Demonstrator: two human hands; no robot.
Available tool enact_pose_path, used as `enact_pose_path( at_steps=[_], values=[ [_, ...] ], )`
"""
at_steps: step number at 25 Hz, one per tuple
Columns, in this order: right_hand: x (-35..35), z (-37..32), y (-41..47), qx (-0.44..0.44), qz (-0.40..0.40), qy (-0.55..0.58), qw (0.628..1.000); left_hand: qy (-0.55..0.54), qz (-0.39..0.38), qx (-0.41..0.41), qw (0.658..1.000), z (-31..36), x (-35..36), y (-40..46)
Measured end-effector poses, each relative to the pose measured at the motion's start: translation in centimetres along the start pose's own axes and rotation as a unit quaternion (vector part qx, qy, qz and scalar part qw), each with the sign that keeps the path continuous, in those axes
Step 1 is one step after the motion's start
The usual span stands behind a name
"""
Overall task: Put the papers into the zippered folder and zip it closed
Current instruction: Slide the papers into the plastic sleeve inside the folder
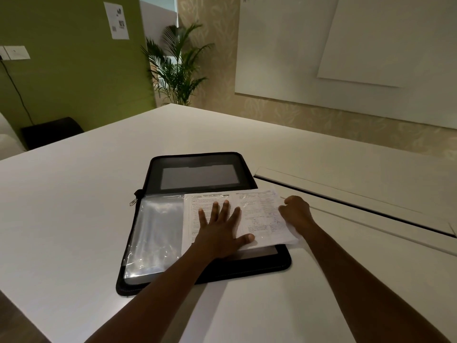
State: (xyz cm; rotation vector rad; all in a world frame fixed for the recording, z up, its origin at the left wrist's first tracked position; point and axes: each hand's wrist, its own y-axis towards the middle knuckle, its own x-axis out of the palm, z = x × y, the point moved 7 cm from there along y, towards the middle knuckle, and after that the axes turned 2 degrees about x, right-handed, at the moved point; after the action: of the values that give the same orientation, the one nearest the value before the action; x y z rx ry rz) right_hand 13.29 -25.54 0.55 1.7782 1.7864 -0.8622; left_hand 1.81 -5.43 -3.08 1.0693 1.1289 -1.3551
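Note:
A black zippered folder (173, 280) lies open on the white table (74, 206), its far half showing a grey panel and its near half a clear plastic sleeve (153, 233). A stack of printed papers (262, 216) sits partly inside that sleeve, its right part sticking out past the folder's edge. My left hand (220, 229) lies flat on the sleeve and papers, fingers spread. My right hand (295, 212) is curled against the right edge of the stack. The zip pull (133, 201) hangs at the folder's left side.
A long cable slot with a raised lid (346, 201) runs across the table to the right of the folder. A black chair (52, 132) stands at the far left edge. A potted palm (178, 70) is beyond the table's far corner.

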Motion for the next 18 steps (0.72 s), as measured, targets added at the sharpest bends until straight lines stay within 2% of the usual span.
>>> enact_pose_path(
  at_steps=[12,15,18],
  values=[
    [2.2,-2.4,-1.6,-0.078,-0.061,0.056,0.994,-0.009,0.007,0.004,1.0,0.5,0.2,-0.1],
    [2.4,-3.1,-1.7,-0.1,-0.061,0.02,0.993,-0.006,0.013,0.001,1.0,0.4,0.3,0.0],
    [1.6,-2.9,-1.4,-0.072,-0.026,0.023,0.997,-0.008,0.02,0.002,1.0,0.2,0.3,0.1]
  ],
)
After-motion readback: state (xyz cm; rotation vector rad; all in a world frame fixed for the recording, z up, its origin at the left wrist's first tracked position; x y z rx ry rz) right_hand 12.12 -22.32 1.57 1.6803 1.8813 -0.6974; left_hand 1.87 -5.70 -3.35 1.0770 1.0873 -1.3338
